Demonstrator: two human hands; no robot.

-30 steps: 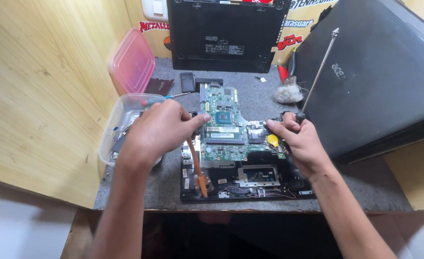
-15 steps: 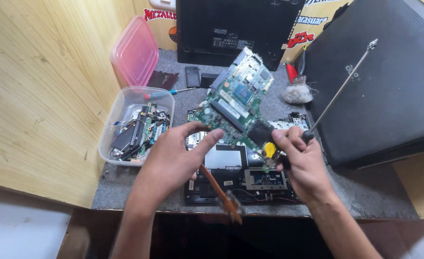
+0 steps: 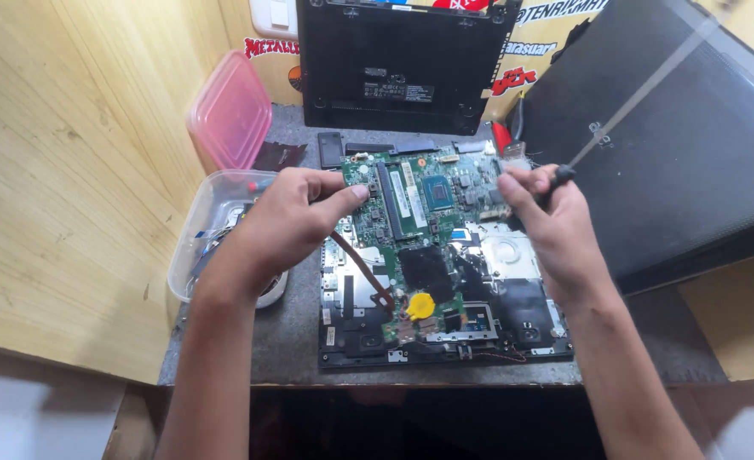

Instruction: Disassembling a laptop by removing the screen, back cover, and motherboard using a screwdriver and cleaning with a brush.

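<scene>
Left hand (image 3: pixel 287 226) pinches the left edge of the green board (image 3: pixel 415 221), thumb on top, fingers curled under. Right hand (image 3: pixel 552 226) is closed on the board's right edge and also grips a dark-handled tool (image 3: pixel 560 176) that pokes out above the knuckles; tool tip hidden. Board is held over the open laptop base (image 3: pixel 513 294), upper end toward the far side, lower end down by a yellow round cell (image 3: pixel 420 305) near the base's front. Whether the board's lower end touches the base, cannot tell. A brown flat strip (image 3: pixel 367 273) runs diagonally from under the left thumb down across the base.

Base lies flat on the grey tabletop (image 3: pixel 296 336), near the front edge. Left of it, just beside the left wrist, a clear tub (image 3: pixel 202 234) with parts inside, partly hidden by the arm. Pink lid (image 3: pixel 230 115) leans against the wooden wall (image 3: pixel 70 170) behind the tub. Black laptop shell (image 3: pixel 394 60) stands upright at the back. Big dark panel (image 3: pixel 675 145) leans at the right, a thin metal bar (image 3: pixel 641 98) across it. Small black flat part (image 3: pixel 330 149) lies on the tabletop behind the board.
</scene>
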